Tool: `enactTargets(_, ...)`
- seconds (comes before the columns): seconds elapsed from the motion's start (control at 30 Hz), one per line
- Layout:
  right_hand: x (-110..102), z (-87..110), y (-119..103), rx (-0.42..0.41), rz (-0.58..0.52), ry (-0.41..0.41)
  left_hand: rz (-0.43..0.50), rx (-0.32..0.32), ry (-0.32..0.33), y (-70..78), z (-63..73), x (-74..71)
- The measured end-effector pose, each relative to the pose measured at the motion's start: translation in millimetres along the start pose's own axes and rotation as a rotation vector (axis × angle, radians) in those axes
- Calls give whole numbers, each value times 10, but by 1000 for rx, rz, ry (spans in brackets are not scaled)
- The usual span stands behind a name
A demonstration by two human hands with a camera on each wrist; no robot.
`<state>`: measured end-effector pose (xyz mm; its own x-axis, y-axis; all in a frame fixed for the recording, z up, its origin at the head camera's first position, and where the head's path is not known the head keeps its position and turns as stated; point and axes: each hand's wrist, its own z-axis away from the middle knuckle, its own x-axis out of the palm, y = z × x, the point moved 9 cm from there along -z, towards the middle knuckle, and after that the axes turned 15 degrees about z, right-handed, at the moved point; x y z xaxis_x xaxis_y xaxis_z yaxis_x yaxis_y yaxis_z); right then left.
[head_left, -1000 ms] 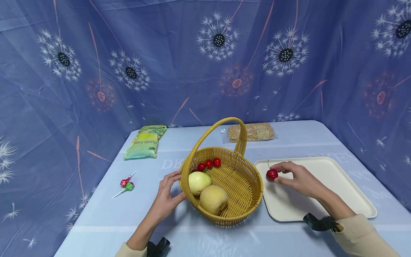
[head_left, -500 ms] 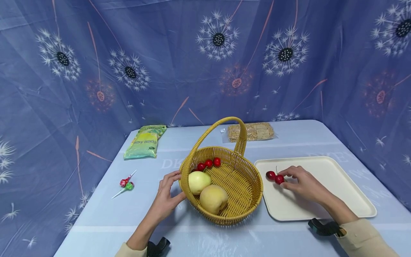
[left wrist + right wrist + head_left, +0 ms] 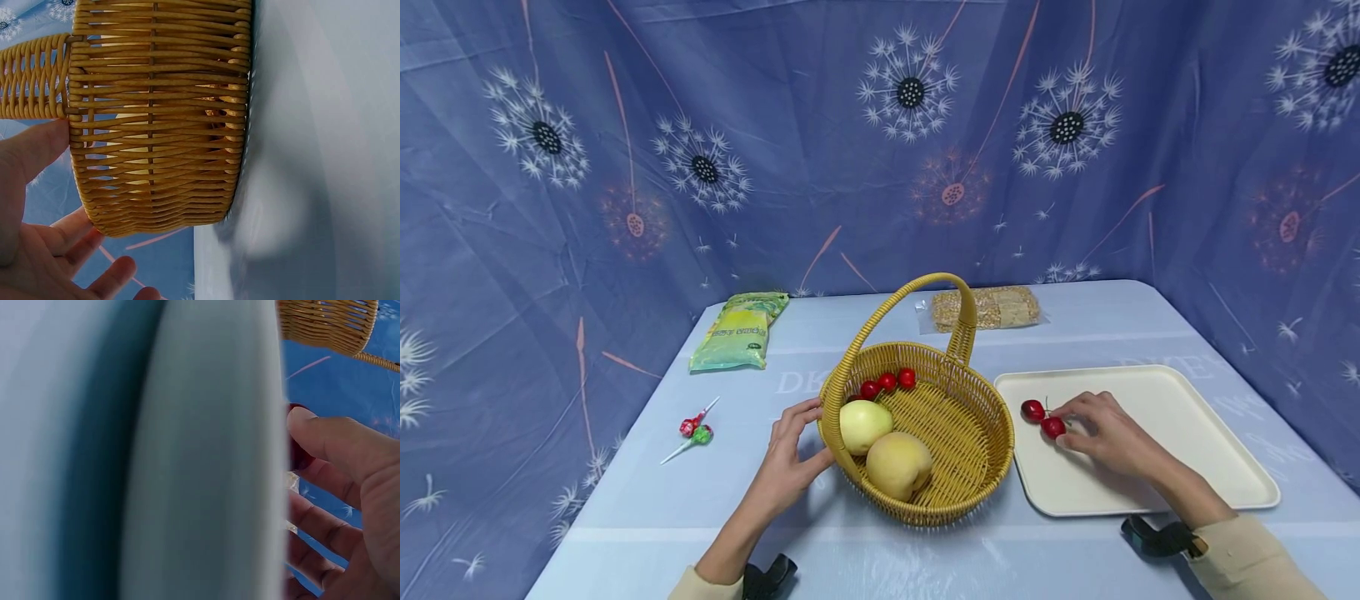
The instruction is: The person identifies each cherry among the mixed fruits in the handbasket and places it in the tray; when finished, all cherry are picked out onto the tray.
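My left hand (image 3: 790, 454) rests against the left side of the yellow wicker basket (image 3: 992, 454), its thumb and fingertips touching the outside near the handle. In the left wrist view, the left thumb lies beside the base of the basket's handle (image 3: 34, 78). My right hand (image 3: 1108, 437) pinches a red cherry (image 3: 1052, 428) between thumb and index finger, low over the cream tray (image 3: 1180, 433). Another dark red cherry (image 3: 1032, 410) lies just left of it on the tray. In the right wrist view, the tray edge partly hides the pinched cherry (image 3: 303, 457).
Inside the basket are a pale green apple (image 3: 865, 427), a yellowish peach-like fruit (image 3: 898, 465) and several cherries (image 3: 887, 382). Two lollipops (image 3: 696, 431) lie at left. A green-yellow bag (image 3: 732, 333) and a clear packet of grain-like food (image 3: 988, 308) lie at the back.
My right hand has shifted right and slightly nearer along the tray. Two cherries now show separately at the tray's left, where one was visible. The left hand and basket stay put.
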<state>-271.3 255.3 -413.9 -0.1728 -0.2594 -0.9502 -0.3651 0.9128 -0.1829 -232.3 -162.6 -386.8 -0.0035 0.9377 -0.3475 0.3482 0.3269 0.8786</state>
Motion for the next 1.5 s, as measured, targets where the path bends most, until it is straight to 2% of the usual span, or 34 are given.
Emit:
enactTargets(0.17,35,10,19,9,1,-28,23,-46,-17,-26,-6,5)
enactTargets(0.73,-116,-26,-47,14,-32,1,26,-54,-17,-30,-6,1)
enactTargets(0.97,-293,-156,-293,-71,-17,61,27,-54,-16,-27,-3,-3)
enactTargets(1.2,-462,-331,-604,-141,-25,61,32,-45,-19,-24,-6,9)
enactTargets(1.5,-571,-552,-1023,-237,-63,47,28,-53,-17,-28,-1,4)
